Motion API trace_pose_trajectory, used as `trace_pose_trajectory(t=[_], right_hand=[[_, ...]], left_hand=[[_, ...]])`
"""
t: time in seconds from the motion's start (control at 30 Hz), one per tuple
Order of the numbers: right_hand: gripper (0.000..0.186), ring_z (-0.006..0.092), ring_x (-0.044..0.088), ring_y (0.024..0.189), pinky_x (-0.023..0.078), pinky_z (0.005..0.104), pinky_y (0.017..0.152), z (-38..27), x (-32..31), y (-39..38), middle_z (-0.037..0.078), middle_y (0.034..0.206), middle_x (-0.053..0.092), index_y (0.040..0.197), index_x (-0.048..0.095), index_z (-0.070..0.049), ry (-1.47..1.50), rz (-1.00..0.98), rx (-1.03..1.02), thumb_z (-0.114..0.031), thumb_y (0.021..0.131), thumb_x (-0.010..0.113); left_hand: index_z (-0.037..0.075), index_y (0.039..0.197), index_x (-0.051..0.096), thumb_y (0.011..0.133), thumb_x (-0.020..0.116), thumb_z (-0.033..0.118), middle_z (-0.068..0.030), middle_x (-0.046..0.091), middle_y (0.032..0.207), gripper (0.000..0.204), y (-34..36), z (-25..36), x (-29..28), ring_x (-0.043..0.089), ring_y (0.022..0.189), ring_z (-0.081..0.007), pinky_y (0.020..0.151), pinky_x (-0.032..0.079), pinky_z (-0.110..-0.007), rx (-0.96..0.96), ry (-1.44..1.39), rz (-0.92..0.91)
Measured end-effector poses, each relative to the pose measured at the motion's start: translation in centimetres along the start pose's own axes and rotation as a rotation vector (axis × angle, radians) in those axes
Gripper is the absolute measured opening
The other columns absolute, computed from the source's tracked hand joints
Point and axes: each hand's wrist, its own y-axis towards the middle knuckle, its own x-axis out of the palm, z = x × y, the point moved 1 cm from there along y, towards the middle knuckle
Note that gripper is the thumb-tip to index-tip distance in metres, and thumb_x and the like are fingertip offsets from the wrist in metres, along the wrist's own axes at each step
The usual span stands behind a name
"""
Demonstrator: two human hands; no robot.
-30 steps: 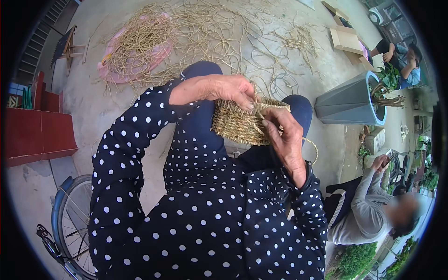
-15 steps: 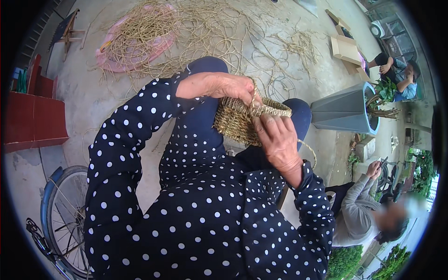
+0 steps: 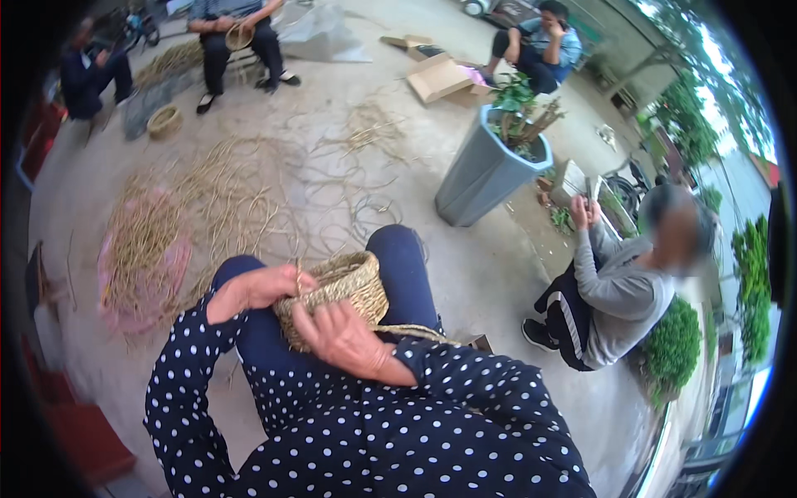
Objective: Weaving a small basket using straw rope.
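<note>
A small woven straw basket (image 3: 359, 292) rests tilted on my lap between my knees, its round opening facing up and away from me. My left hand (image 3: 267, 287) is at the left part of the rim, thumb and fingers closed on a thin straw cord (image 3: 300, 275) that sticks up there. Against the near wall, my right hand (image 3: 347, 339) grips the basket with bent fingers close to the rim. A loose straw strand (image 3: 415, 331) trails right from beneath that wrist. The inside of the basket is mostly hidden.
Straw cord (image 3: 241, 199) lies tangled over the concrete, partly on a pink sheet (image 3: 178, 270). A tall grey planter (image 3: 473, 178) stands ahead to the right. One person (image 3: 623, 290) sits at my right; others sit farther off near an open cardboard box (image 3: 440, 79).
The view has tilted up and turned, bringing in more of the yard and people ahead. Both hands stay at the basket, the left still pinching the cord.
</note>
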Motion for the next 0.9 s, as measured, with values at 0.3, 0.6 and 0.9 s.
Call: trace_pose_trajectory(t=[0.3, 0.6, 0.9], right_hand=[[0.043, 0.0142, 0.051, 0.067, 0.036, 0.0276, 0.062, -1.8, -0.5, 0.4, 0.002, 0.073, 0.051, 0.116, 0.057, 0.008, -0.194, -0.088, 0.018, -0.018, 0.082, 0.050], [0.015, 0.0146, 0.047, 0.058, 0.033, 0.0293, 0.055, -2.9, 0.9, 0.1, 0.003, 0.064, 0.046, 0.076, 0.056, -0.003, -0.114, -0.045, 0.153, -0.018, 0.078, 0.052], [0.016, 0.0255, 0.060, 0.069, 0.048, 0.0362, 0.059, 0.8, 0.5, -1.7, 0.010, 0.076, 0.053, 0.087, 0.053, -0.001, 0.525, -0.066, 0.197, -0.011, 0.076, 0.056]], left_hand=[[-0.006, 0.112, 0.064, 0.086, 0.065, 0.002, -0.0091, 0.069, 0.102, 0.027, 0.5, -0.5, -2.8, 0.066, 0.092, -0.0158, 0.085, 0.052, -0.028, -0.221, -0.134, -0.112], [-0.003, 0.106, 0.068, 0.078, 0.070, -0.006, -0.0084, 0.071, 0.102, 0.029, 1.7, -1.6, -2.0, 0.067, 0.091, -0.0163, 0.083, 0.054, -0.030, -0.354, -0.032, -0.132], [-0.001, 0.106, 0.067, 0.077, 0.069, -0.005, -0.0033, 0.070, 0.098, 0.029, 1.5, 0.5, 0.6, 0.066, 0.087, -0.0111, 0.079, 0.052, -0.025, -0.381, -0.059, -0.165]])
